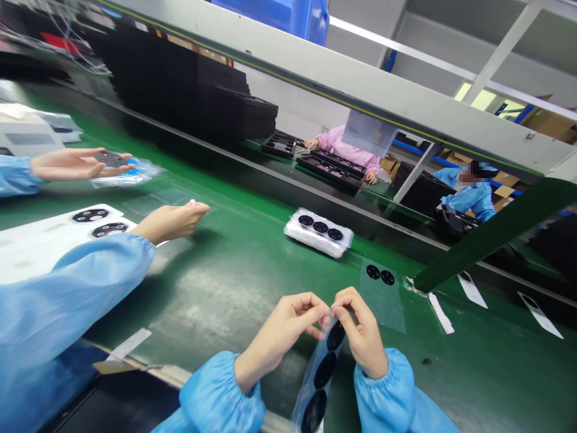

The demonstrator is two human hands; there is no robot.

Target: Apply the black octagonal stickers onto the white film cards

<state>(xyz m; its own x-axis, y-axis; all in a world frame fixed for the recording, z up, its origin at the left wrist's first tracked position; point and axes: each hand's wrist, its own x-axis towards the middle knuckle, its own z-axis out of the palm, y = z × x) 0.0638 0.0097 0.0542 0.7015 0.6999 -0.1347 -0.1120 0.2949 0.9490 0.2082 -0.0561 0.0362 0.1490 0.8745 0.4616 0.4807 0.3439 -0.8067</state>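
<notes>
Low in the head view, a strip of clear film with black round stickers (325,370) hangs between my two hands. My left hand (288,325) pinches its upper end, thumb against the fingers. Close beside it, my right hand (360,331) also has thumb and forefinger closed on the top edge, by the uppermost black disc. Beyond my right hand, a clear sheet (387,307) with two black discs lies flat on the green bench (243,270). Farther back rests a stack of clear film sheets (318,234), with three black discs showing on top.
At the left, a co-worker's hands (175,219) reach over the bench, one bearing a dark disc (110,159). A white sheet (54,240) with black discs lies there. A green post (496,234) slants at the right, near white paper strips (440,314). Black trays (180,90) are stacked behind.
</notes>
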